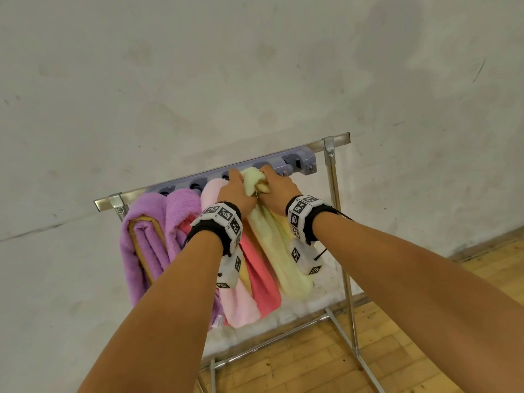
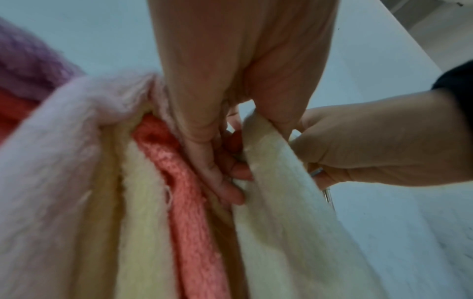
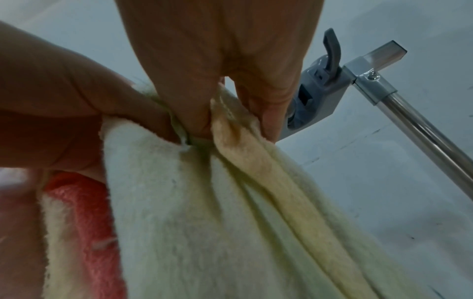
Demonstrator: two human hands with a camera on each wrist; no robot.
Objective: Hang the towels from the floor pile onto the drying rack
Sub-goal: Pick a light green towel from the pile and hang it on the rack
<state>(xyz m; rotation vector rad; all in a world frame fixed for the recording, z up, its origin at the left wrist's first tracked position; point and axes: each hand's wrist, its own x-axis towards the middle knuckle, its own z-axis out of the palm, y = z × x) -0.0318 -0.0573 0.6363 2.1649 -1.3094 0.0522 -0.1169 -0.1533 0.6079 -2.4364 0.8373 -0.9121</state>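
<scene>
A pale yellow towel (image 1: 279, 251) hangs from the top of the metal drying rack (image 1: 336, 177), its upper end bunched at a grey clip strip (image 1: 300, 161). My left hand (image 1: 236, 191) and right hand (image 1: 276, 188) both grip that bunched end (image 1: 255, 181) from either side. The left wrist view shows my left fingers (image 2: 225, 182) curled into the yellow towel (image 2: 281, 232). In the right wrist view my right fingers (image 3: 199, 113) pinch the yellow towel's (image 3: 204, 222) folds. To the left of it hang a coral towel (image 1: 262, 282), a pink towel (image 1: 238, 302) and purple towels (image 1: 150, 239).
The rack stands against a pale wall (image 1: 255, 66) on a wooden floor (image 1: 312, 364). Its right upright (image 1: 340, 236) and low crossbar (image 1: 269, 341) are bare metal. One grey clip (image 3: 314, 95) at the strip's right end holds nothing.
</scene>
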